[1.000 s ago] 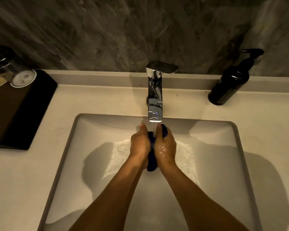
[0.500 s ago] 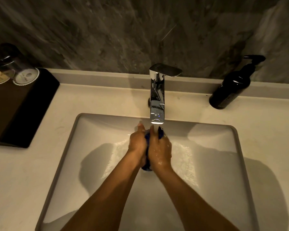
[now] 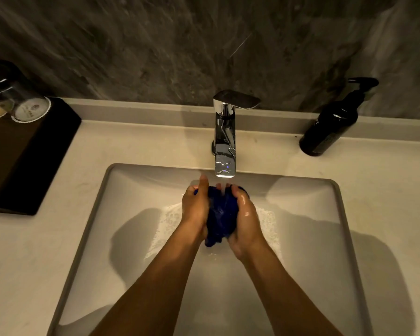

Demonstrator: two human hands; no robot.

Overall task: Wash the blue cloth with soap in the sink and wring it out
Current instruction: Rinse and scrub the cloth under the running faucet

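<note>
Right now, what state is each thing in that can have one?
faucet: running.
blue cloth: bunched, wet, under the stream.
left hand: closed on the cloth.
right hand: closed on the cloth, wet.
sink: foamy water around the hands.
pump bottle: upright, untouched.
glasses: on the black tray.

- cloth (image 3: 221, 213): deep blue
- sink (image 3: 141, 190): pale grey-white, white foam patches
- faucet (image 3: 224, 134): shiny chrome
- pump bottle (image 3: 330, 127): black
- tray (image 3: 32, 154): black
- counter (image 3: 34, 251): cream
- wall (image 3: 155, 44): mottled grey stone
</note>
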